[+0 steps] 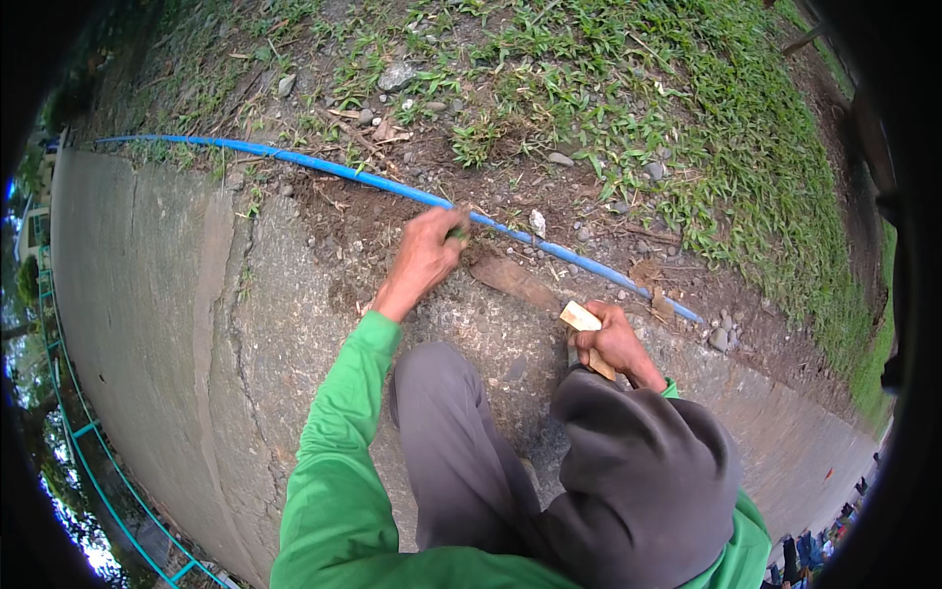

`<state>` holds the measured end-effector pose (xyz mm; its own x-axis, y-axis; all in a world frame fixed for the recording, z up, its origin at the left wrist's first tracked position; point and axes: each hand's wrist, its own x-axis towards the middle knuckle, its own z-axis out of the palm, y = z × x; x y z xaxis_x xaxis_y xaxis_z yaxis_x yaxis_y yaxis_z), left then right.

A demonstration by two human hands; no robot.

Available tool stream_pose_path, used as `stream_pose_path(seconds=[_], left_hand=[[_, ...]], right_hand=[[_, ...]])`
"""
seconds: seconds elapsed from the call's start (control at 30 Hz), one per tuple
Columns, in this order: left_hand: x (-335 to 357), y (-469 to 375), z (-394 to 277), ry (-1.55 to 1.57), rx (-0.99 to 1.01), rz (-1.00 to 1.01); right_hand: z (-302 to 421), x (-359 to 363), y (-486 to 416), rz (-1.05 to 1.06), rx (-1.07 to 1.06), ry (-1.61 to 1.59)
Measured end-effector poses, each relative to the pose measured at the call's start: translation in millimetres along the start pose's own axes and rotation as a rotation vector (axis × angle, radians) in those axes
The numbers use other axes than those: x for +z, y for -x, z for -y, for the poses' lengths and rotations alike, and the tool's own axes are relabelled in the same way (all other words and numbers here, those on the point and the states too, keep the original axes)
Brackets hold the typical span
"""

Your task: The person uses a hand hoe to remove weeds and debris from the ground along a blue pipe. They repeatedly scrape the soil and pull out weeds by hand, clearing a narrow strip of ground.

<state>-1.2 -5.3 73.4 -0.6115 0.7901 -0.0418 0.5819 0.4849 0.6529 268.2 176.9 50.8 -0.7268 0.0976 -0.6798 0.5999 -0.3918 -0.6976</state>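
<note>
My left hand (427,250) is closed around a small green tuft of weed, just below the blue plastic pipe (383,184). In my right hand (614,342) is the light wooden handle (581,316) of a tool with a broad, soil-stained metal blade (515,283). The blade points to the left and lies low over the soil at the concrete's edge, its tip near my left hand. Loose dark soil (353,213) lies between the pipe and the concrete. The roots of the weed are not clear to see.
Cracked concrete pavement (147,294) stretches to the left and beneath my bent knees. Beyond the pipe are grass (625,96), stones and dry leaves. A grey stone (397,76) sits in the dirt. At the far left stands a green metal railing (85,429).
</note>
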Motion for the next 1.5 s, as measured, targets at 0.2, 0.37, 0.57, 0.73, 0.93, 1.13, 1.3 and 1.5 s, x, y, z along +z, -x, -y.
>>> stream_pose_path(seconds=[0.2,0.37,0.57,0.73,0.93,1.13,1.3,1.5], left_hand=[[18,-101,-28,-0.251,0.066,-0.172],[46,-135,-18,-0.186,-0.505,-0.083],[73,-139,-18,-0.033,-0.139,-0.165],[44,-164,-14,-0.116,-0.028,-0.103],[32,-217,-24,-0.419,0.007,0.035],[53,-228,-32,-0.390,-0.144,0.268],[56,-151,-17,-0.184,0.193,-0.037],[11,25,31,-0.126,-0.003,-0.401]], right_hand=[[3,-1,1,-0.006,0.041,0.082],[-6,5,3,-0.012,0.054,-0.035],[-12,2,4,-0.011,0.088,-0.042],[-11,-1,4,0.012,0.078,-0.006],[-13,2,1,-0.002,0.099,-0.040],[-15,3,2,-0.022,0.054,0.008],[-15,4,2,-0.018,0.087,-0.071],[-19,4,1,0.002,0.053,-0.090]])
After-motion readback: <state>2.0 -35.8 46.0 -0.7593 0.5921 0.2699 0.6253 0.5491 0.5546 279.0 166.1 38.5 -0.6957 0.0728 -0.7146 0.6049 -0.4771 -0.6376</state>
